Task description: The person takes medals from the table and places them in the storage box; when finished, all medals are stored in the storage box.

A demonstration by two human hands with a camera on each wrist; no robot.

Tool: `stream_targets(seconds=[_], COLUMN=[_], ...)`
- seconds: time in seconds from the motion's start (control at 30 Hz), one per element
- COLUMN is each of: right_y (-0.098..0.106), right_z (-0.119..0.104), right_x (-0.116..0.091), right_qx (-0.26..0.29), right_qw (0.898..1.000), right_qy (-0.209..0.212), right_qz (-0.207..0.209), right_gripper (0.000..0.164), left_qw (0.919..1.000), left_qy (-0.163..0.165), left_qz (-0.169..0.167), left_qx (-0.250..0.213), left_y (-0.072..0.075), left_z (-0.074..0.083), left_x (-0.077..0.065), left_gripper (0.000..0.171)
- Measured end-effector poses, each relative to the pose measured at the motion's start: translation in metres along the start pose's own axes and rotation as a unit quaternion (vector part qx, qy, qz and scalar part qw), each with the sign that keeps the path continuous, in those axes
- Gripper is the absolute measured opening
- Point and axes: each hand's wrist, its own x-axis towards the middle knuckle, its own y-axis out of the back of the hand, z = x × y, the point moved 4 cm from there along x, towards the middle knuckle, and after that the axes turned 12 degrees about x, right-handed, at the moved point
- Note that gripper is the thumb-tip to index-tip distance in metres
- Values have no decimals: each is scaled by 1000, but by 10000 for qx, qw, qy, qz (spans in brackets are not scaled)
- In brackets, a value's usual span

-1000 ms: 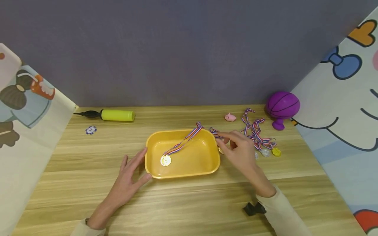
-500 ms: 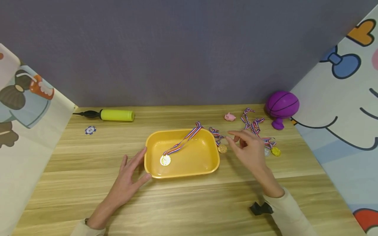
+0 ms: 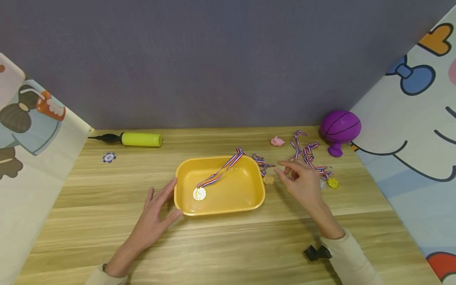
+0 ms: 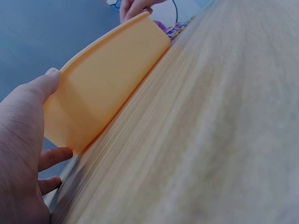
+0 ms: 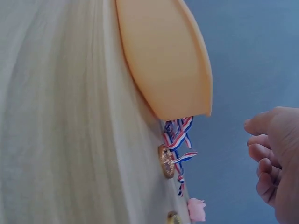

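Note:
My left hand (image 3: 154,221) rests at the left end of a yellow plastic basin (image 3: 221,214), fingers straight along its outside and thumb at the rim. A gold medal (image 3: 200,194) lies inside, its striped ribbon (image 3: 222,172) running over the far rim. To the right of the basin my right hand (image 3: 302,183) hovers, fingers loosely bent, thumb and forefinger apart with nothing between them. Just left of it, a bronze-coloured medal (image 5: 167,161) lies by the basin with its ribbon bunched up. Another medal (image 5: 174,217) is partly cut off in the right wrist view.
Right of the right hand lie tangled ribbons (image 3: 309,154) with a yellow-gold medal (image 3: 333,183) and a silver one. Behind are a pink pig figure (image 3: 277,141) and a purple ball (image 3: 341,127). A green pump (image 3: 141,139) and poker chip (image 3: 109,157) lie back left.
My right hand has drawn back rightward from the basin's right end, uncovering the bronze-coloured medal and its ribbon. The left hand and the basin stay in place.

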Motion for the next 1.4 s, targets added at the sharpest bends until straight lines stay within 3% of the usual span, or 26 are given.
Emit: stream_targets(seconds=[0.37, 0.77, 1.07, 1.4], right_y=[-15, -27, -31, -32], right_z=[19, 32, 34, 37], right_x=[-14, -23, -28, -28], right_qx=[-280, -533, -722, -709], right_qw=[9940, 9828, 9791, 9819], right_qy=[-674, -1013, -1009, -860], right_qz=[-813, -1448, -1613, -1533], right_gripper=[27, 43, 41, 34], left_qw=[10000, 10000, 10000, 10000], left_qy=[18, 1, 5, 17], left_qz=[-15, -8, -15, -16], left_qx=[30, 26, 12, 30], left_y=[0, 0, 0, 0], left_z=[-1, -1, -1, 0], left_x=[0, 0, 0, 0], left_gripper=[89, 89, 89, 88])
